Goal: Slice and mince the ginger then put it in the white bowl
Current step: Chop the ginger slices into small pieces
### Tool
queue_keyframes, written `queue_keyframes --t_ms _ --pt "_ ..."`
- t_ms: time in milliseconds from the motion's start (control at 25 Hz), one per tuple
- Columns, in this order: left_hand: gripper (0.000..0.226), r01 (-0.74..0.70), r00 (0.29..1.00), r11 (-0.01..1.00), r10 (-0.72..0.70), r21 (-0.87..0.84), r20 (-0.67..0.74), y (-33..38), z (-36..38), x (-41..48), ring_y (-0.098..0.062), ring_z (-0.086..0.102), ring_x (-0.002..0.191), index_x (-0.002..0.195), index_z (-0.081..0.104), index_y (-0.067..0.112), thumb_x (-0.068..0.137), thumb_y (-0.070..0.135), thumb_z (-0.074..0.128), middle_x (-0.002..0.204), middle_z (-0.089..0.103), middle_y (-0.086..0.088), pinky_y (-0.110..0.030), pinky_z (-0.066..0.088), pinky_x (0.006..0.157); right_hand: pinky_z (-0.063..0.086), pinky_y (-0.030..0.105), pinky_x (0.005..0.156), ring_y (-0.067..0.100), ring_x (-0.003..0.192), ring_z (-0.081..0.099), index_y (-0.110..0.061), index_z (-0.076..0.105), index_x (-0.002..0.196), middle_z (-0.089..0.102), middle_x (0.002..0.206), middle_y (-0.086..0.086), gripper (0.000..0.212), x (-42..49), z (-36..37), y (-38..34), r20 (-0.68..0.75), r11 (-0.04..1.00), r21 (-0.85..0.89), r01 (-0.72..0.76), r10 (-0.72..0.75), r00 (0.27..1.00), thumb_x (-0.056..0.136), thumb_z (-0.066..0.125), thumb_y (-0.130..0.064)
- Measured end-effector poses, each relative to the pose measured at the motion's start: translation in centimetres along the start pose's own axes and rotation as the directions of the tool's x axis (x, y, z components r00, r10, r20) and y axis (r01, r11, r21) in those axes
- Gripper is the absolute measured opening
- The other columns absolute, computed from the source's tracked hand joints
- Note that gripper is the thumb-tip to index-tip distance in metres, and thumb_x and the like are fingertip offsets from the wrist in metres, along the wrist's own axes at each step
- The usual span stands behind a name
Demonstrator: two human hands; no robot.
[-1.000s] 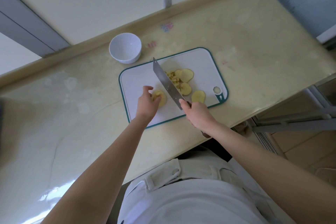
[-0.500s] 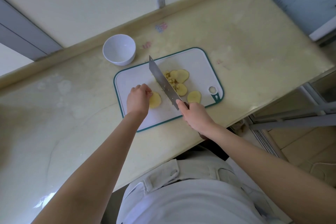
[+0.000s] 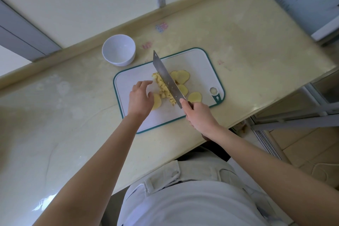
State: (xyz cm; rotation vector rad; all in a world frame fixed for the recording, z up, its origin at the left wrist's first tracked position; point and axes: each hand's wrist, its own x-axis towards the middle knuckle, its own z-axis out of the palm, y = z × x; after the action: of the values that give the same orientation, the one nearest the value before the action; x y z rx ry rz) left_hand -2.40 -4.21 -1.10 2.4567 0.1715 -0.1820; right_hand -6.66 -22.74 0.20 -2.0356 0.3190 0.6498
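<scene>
Several ginger slices (image 3: 182, 77) lie uncut; the right hand (image 3: 200, 117) grips the cleaver (image 3: 167, 80), and the loose, empty left hand (image 3: 140, 98) mid-frame sits close enough that a chop could nick it.

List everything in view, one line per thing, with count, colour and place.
Round white bowl: one, white, on the counter behind the board's left corner, empty.
Rectangular plastic cutting board: one, white with teal rim, mid-counter.
Round ginger slices: about five, pale yellow, on the board, most right of the blade.
Minced ginger pile: one, yellow, along the blade's left side.
Steel cleaver: one, silver, over the board.
Stone counter: one, beige, under everything.
Left hand: one, over the board beside a slice.
Right hand: one, gripping the cleaver's handle.
</scene>
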Motion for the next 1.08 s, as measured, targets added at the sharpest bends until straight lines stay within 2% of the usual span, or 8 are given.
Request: queue_keyframes --t_ms 160,280,400,600,840,1000,1080 --pt "0.037 0.109 0.991 0.990 -0.115 0.085 0.072 -2.4 -0.1 -2.5 -0.023 0.045 0.113 0.123 0.049 0.012 0.088 0.021 0.055 0.121 0.045 -0.007 -0.038 0.041 0.097 0.037 0.032 0.053 0.020 0.049 0.040 -0.009 0.041 0.061 0.042 0.055 0.005 0.055 -0.5 0.6 0.0 0.021 1.000 -0.023 0.020 -0.019 1.000 0.094 0.039 -0.052" --pt "0.038 0.148 0.985 0.989 -0.148 0.006 0.093 -3.1 0.5 -3.3 -0.020 0.049 0.104 0.119 0.048 0.012 0.088 0.031 0.060 0.115 0.047 -0.005 -0.035 0.046 0.089 0.038 0.031 0.054 0.020 0.048 0.039 -0.009 0.040 0.060 0.043 0.057 0.005 0.054 -0.8 1.1 -0.1 0.047 0.998 -0.040 0.041 -0.039 0.998 0.094 0.040 -0.052" --pt "0.031 0.205 0.978 0.977 -0.202 -0.059 0.061 -2.9 0.7 -3.2 -0.020 0.053 0.094 0.116 0.050 0.011 0.090 0.025 0.060 0.110 0.052 -0.007 -0.030 0.046 0.083 0.043 0.033 0.056 0.020 0.049 0.045 -0.009 0.042 0.059 0.048 0.058 0.005 0.056 -0.9 1.4 0.0 0.062 0.995 -0.088 0.053 -0.047 0.997 0.093 0.040 -0.054" --pt "0.023 0.187 0.982 0.982 -0.186 -0.036 0.025 -2.6 0.6 -3.1 -0.018 0.054 0.096 0.112 0.055 0.015 0.091 0.025 0.058 0.111 0.047 -0.004 -0.029 0.047 0.082 0.046 0.035 0.058 0.021 0.050 0.047 -0.007 0.045 0.059 0.049 0.058 0.006 0.059 -0.9 1.4 0.0 0.055 0.991 -0.118 0.059 -0.053 0.997 0.093 0.038 -0.055" --pt "0.013 0.124 0.992 0.992 -0.124 0.008 0.006 -2.5 -0.3 -2.2 -0.020 0.055 0.085 0.098 0.058 0.012 0.093 0.023 0.055 0.100 0.055 -0.004 -0.031 0.046 0.072 0.043 0.033 0.055 0.021 0.050 0.046 -0.007 0.045 0.060 0.048 0.058 0.007 0.059 -1.1 0.7 -0.2 0.034 0.990 -0.120 0.071 -0.068 0.997 0.094 0.037 -0.055" --pt "0.006 0.117 0.992 0.982 -0.124 -0.149 -0.038 -0.4 -0.4 -0.8 -0.018 0.056 0.085 0.096 0.058 0.013 0.092 0.017 0.055 0.091 0.061 -0.001 -0.029 0.045 0.071 0.044 0.032 0.056 0.023 0.052 0.047 -0.008 0.041 0.057 0.048 0.056 0.006 0.059 -1.0 0.1 -0.4 -0.006 0.988 -0.140 0.065 -0.067 0.998 0.095 0.037 -0.053" --pt "0.016 0.037 0.999 0.979 -0.043 -0.201 -0.025 0.8 -0.1 -0.1 -0.017 0.056 0.092 0.103 0.060 0.015 0.091 0.007 0.054 0.099 0.063 -0.001 -0.031 0.048 0.083 0.042 0.031 0.056 0.023 0.052 0.047 -0.009 0.039 0.055 0.046 0.055 0.005 0.059 -0.9 -0.1 -0.3 -0.015 0.989 -0.132 0.062 -0.064 0.998 0.095 0.037 -0.052"
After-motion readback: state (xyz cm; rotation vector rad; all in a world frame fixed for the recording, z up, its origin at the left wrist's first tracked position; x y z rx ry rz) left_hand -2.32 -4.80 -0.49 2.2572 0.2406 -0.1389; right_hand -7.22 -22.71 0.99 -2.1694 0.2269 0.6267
